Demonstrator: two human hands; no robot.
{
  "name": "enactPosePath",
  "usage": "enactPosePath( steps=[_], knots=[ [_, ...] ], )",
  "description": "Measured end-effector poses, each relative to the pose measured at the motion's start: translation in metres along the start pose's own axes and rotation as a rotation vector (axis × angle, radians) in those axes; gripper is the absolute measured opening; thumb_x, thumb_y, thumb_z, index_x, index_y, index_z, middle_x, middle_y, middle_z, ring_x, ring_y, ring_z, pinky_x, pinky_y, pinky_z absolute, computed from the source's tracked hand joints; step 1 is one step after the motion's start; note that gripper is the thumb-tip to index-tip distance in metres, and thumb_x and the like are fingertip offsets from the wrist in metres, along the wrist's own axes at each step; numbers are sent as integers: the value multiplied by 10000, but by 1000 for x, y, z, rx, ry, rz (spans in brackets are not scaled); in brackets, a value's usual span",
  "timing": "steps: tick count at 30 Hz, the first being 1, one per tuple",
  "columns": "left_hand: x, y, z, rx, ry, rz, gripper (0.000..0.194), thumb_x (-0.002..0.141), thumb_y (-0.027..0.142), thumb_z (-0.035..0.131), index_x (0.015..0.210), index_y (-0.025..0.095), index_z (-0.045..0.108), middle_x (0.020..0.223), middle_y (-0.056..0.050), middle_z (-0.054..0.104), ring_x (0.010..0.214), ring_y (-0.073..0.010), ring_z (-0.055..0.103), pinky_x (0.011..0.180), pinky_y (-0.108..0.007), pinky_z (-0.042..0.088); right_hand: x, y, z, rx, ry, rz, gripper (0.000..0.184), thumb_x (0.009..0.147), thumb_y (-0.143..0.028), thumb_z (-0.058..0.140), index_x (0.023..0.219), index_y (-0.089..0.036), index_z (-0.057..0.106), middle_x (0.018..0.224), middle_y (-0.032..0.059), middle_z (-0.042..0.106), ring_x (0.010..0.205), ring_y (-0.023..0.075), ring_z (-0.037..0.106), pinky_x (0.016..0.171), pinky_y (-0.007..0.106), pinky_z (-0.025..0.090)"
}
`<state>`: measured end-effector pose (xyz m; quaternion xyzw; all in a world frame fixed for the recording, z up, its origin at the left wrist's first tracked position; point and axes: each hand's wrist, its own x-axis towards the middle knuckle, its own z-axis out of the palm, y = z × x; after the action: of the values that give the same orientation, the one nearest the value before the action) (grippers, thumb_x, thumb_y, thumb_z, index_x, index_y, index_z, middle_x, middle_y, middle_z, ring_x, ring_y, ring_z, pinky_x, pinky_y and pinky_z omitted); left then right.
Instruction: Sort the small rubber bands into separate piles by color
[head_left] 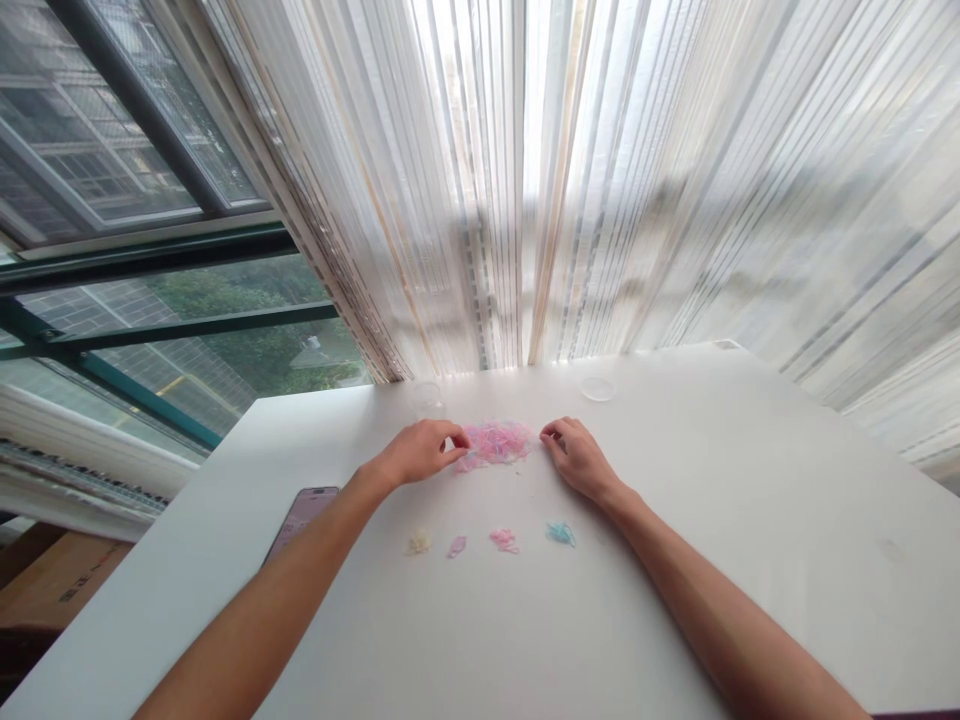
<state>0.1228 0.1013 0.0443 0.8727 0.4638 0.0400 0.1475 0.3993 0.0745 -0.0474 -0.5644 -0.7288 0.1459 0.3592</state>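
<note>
A loose heap of small rubber bands, mostly pink with some paler ones, lies on the white table between my hands. At the heap's left edge my left hand pinches with thumb and forefinger; what is between the tips is too small to make out. My right hand is by the right edge, its fingertips pressed together and their contents hidden. Nearer to me, small sorted piles form a row: cream bands, lilac bands, pink bands and light blue bands.
Behind the heap stands a clear round container, with a clear round lid farther right. A phone lies partly under my left forearm. Sheer striped curtains hang along the far table edge. A cardboard box is at lower left.
</note>
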Motion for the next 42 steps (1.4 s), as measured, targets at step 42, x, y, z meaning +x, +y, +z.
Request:
enactPosePath(
  steps=[42],
  knots=[
    [11,-2,11,-298,78,-27,244,849,375,594,914,207,757,872,-17,763,741,-160,647,703,-251,488,-1,2,3,225,63,-22,141,889,-246,537,923,-208,667,874,35,690,778,168,643,726,298,523]
  ],
)
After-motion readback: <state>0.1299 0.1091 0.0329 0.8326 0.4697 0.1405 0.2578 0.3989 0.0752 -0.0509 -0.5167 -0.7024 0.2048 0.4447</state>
